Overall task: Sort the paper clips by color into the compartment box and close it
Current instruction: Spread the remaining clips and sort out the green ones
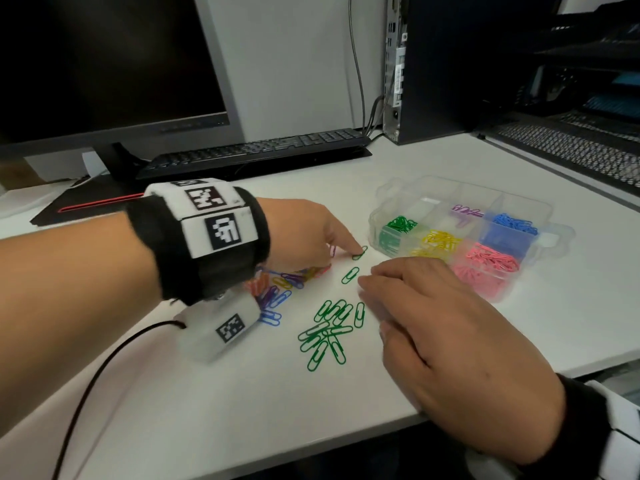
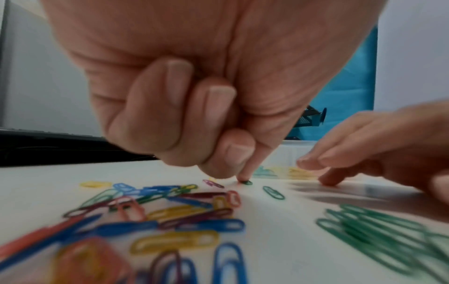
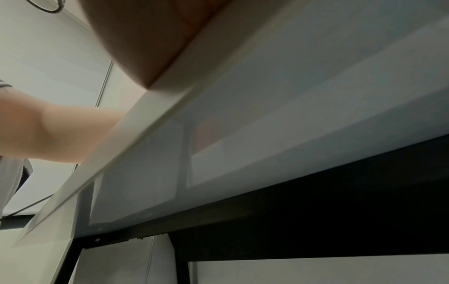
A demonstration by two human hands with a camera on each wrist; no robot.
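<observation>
Fingertip pressure pins one green paper clip (image 1: pixel 360 253) to the white tabletop (image 1: pixel 242 393) at mid-frame in the head view: the left hand (image 1: pixel 304 233) has its forefinger stretched down onto the clip while the other fingers (image 2: pixel 170 107) curl back into the palm, so the grip is clenched around nothing and only that straight finger touches. A second green clip (image 1: pixel 350 275) lies just below and left of the first, apart from it. The right hand (image 1: pixel 446 341) rests flat in the lower right of the frame, its grip released, fingers relaxed and spread on the tabletop just right of a heap of green clips (image 1: pixel 327 332). Under the left wrist sits a mixed pile of clips (image 2: pixel 170 215) in blue, yellow, purple and orange.

The clear compartment box (image 1: pixel 540 209) stands open in the right middle of the frame, beyond the right hand. Its compartments hold green, yellow, pink, blue and a few purple clips, each colour apart. A black keyboard (image 1: pixel 256 150) and a monitor (image 1: pixel 104 64) fill the upper left. The right wrist view shows only the tabletop edge from below.
</observation>
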